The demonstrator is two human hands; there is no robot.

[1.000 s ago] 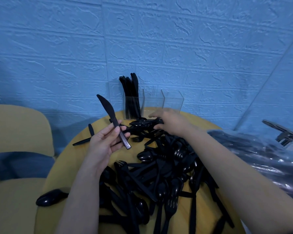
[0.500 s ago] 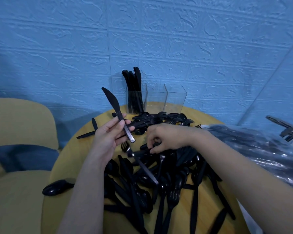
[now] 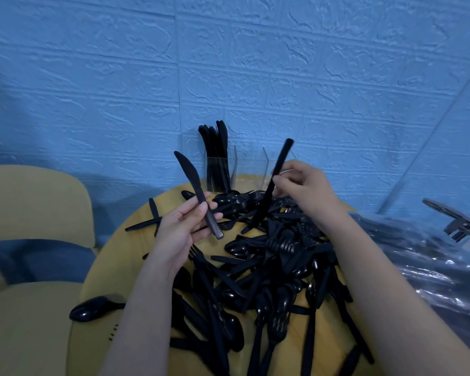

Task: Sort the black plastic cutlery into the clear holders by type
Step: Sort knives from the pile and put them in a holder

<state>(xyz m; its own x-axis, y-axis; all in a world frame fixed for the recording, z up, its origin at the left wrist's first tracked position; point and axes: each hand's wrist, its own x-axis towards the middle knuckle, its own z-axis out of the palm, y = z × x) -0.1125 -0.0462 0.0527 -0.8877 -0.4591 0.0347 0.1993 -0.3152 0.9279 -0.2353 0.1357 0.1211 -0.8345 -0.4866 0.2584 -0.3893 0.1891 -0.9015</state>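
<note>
Left hand: the left hand (image 3: 183,226) is closed on a knife (image 3: 197,194) by the lower handle, blade tip up and tilted away to the left — judged a parking grip, keeping one sorted piece ready while the other hand fetches more.
Right hand: the right hand (image 3: 300,185) pinches a second piece (image 3: 272,185) mid-shaft between thumb and fingertips, handle end up, lower end down among the pile; its working end is dark against the heap, so its type cannot be told.
Pose: both forearms reach forward from the bottom edge, the left wrist cocked back, the right hand arched over its pinch, the two hands apart.
Pile: the loose cutlery (image 3: 269,270) lies below and between the hands on the round table (image 3: 98,340), with one spoon (image 3: 92,312) stray beside the left forearm.
Holders: the clear holders (image 3: 251,169) stand beyond both hands by the wall — only the left compartment, just past the left hand's knife, shows knives (image 3: 215,147) standing upright, likely that knife's destination.
</note>
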